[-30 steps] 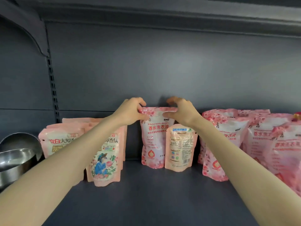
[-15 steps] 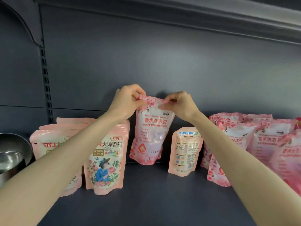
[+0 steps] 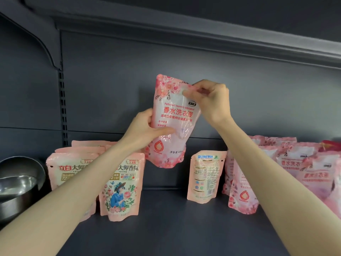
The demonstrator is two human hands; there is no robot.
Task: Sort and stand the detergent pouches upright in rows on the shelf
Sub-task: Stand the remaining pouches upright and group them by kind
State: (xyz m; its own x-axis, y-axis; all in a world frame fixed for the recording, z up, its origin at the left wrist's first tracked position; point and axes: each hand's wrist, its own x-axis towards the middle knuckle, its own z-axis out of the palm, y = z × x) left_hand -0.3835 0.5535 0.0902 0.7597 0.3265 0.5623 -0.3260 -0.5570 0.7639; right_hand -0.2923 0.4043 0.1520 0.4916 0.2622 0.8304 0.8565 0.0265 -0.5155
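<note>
The floral pink pouch is hanging in the air, clear of the shelf floor and in front of the dark back panel. Its long axis is running nearly vertical. The sealed top is pointing up and leaning a little to the right, and the rounded base is pointing down. The printed front is facing the camera, so the lettering is sloping slightly down toward the right.

The right hand is pinching the pouch's upper right corner between thumb and curled fingers, crumpling the film there. The left hand is gripping the left edge at about mid-height, with the thumb lying across the front and the fingers hidden behind.

The pouch's base is hovering above the gap between two standing groups. Just below and to its right, a small peach pouch is standing upright alone, showing its back label. To the left, a cluster of peach pouches printed with a bird figure is standing upright in overlapping rows, partly hidden by the left forearm. To the right, more floral pink pouches are leaning against one another, with the right forearm crossing in front of them. At the far left, a metal bowl is sitting on the shelf beside the peach cluster.
</note>
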